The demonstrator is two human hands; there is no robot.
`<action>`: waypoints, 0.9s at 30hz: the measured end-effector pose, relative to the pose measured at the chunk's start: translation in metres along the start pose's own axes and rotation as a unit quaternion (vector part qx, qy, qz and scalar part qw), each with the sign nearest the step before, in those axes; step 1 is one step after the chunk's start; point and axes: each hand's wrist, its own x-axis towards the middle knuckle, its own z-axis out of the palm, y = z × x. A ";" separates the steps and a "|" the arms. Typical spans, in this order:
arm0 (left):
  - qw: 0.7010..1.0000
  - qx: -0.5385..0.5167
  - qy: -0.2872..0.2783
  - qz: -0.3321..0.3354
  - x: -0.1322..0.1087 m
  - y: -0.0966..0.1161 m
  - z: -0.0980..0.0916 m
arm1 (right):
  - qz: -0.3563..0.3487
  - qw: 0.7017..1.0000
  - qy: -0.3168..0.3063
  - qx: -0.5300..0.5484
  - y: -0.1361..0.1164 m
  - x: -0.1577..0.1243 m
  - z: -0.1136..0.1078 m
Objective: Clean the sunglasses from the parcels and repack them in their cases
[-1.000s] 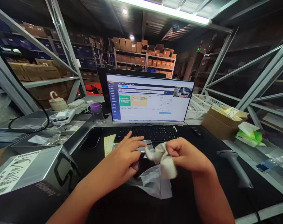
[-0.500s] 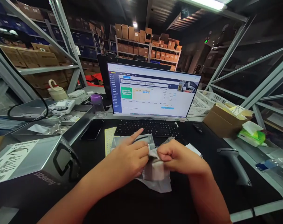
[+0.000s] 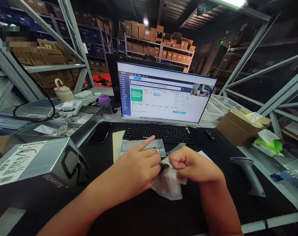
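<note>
A whitish, crumpled plastic bag (image 3: 170,183) hangs between my two hands above the black desk mat. My left hand (image 3: 139,167) has its index finger stretched out, with the other fingers curled at the bag's left side. On the upper right of the bag, my right hand (image 3: 188,165) is closed in a fist around its edge. What the bag contains, if anything, I cannot make out. Just beyond my hands lies an open silver-grey box (image 3: 161,146), partly covered by my left hand, with a dark thin item inside it.
Behind the box are a black keyboard (image 3: 153,132) and a lit monitor (image 3: 163,95). A phone (image 3: 99,132) and a large silver box (image 3: 40,164) showing glasses are on the left. To the right lie a barcode scanner (image 3: 248,175), a mouse (image 3: 209,134) and a cardboard box (image 3: 237,127).
The bag has been crumpled and bunched up more between my hands, its flat face now creased. Both hands keep their grip, and the view has shifted slightly.
</note>
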 end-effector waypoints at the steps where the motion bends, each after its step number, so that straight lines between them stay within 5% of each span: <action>1: 1.000 -0.006 0.004 -0.003 -0.001 -0.001 -0.004 | -0.005 0.999 -0.047 0.023 0.004 -0.002 -0.010; 6: 0.998 -0.043 0.031 -0.016 0.000 0.005 -0.010 | -0.045 0.993 -0.090 0.060 0.013 -0.009 -0.036; 9: 0.999 -0.038 0.018 0.008 0.003 0.015 0.000 | -0.040 0.996 -0.077 0.012 -0.001 -0.008 -0.015; 13: 0.999 -0.003 0.041 0.032 0.006 0.021 0.006 | -0.011 0.995 0.030 -0.090 -0.017 -0.010 0.009; 19: 0.997 -0.031 0.066 -0.013 -0.001 0.016 -0.019 | -0.088 0.993 -0.076 0.000 -0.002 -0.022 -0.026; 23: 0.992 -0.052 0.106 -0.044 -0.005 0.009 -0.026 | -0.067 0.983 0.090 0.144 0.010 -0.020 -0.038; 27: 0.986 -0.093 0.123 -0.060 -0.009 0.002 -0.033 | -0.074 0.932 0.301 0.190 0.016 -0.020 -0.045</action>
